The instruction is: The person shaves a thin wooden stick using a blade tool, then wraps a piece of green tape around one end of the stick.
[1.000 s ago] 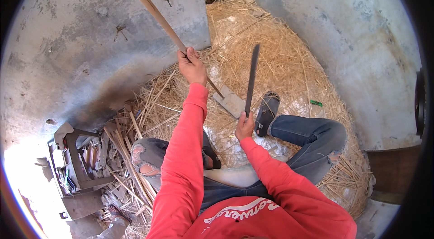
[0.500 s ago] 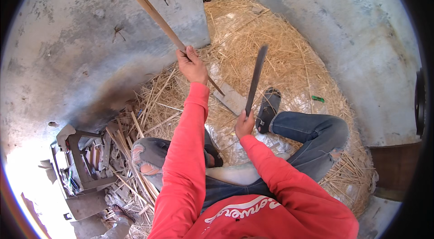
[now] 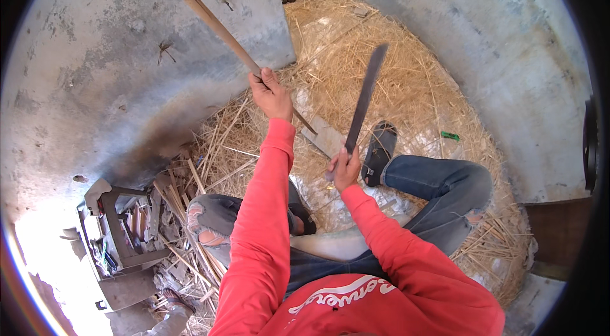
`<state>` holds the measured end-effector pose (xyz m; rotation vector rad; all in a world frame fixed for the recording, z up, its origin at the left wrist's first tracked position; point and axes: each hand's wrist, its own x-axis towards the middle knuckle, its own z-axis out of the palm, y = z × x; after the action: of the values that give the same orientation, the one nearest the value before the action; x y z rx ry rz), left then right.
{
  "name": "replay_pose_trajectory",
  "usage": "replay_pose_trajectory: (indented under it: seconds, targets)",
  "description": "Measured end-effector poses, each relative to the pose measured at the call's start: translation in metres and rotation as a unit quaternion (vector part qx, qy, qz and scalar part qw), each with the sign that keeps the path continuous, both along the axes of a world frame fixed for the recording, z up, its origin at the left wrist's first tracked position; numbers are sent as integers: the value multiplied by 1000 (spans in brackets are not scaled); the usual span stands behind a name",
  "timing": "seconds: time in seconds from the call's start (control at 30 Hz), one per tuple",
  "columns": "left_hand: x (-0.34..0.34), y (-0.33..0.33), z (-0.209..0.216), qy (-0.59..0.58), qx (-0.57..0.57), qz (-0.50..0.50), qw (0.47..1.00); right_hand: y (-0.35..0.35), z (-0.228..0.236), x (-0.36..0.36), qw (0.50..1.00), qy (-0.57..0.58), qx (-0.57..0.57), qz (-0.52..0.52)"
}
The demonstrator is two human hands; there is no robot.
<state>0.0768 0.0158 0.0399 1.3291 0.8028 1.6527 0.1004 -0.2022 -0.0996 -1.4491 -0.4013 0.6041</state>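
Observation:
My left hand (image 3: pixel 273 96) is closed around a long bamboo pole (image 3: pixel 210 19), whose thick end rises toward the upper left. Its thin lower end slants down to a flat pale board (image 3: pixel 326 138) on the ground; whether it touches the board I cannot tell. My right hand (image 3: pixel 346 167) grips a machete (image 3: pixel 366 97) by its lower end, with the long dark blade pointing up and slightly right. The blade stands apart from the pole.
Straw and thin split strips (image 3: pixel 381 50) cover the ground between curved grey walls (image 3: pixel 470 31). A green object (image 3: pixel 450 136) lies beyond my sandalled foot (image 3: pixel 380 151). A broken dark frame (image 3: pixel 121 228) stands at the left, near another person's foot (image 3: pixel 178 301).
The machete has turned in my right hand, its tip leaning farther right and its flat side showing more. The handle end now shows below the hand. My left hand and the pole have hardly moved.

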Motion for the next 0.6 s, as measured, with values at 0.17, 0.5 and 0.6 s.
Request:
replay_pose_trajectory:
  seconds: [0.17,0.5,0.6]
  targets:
    - [6,-13,4,16,-8,0,1000,-70,-118,-26,907,-250,-325,95]
    - [-13,-4,-19,-47,15,-3,999,1,33,21,999,34,23,29]
    - [-2,-13,-16,-21,16,10,1000,-7,-18,-3,984,-124,-50,-113]
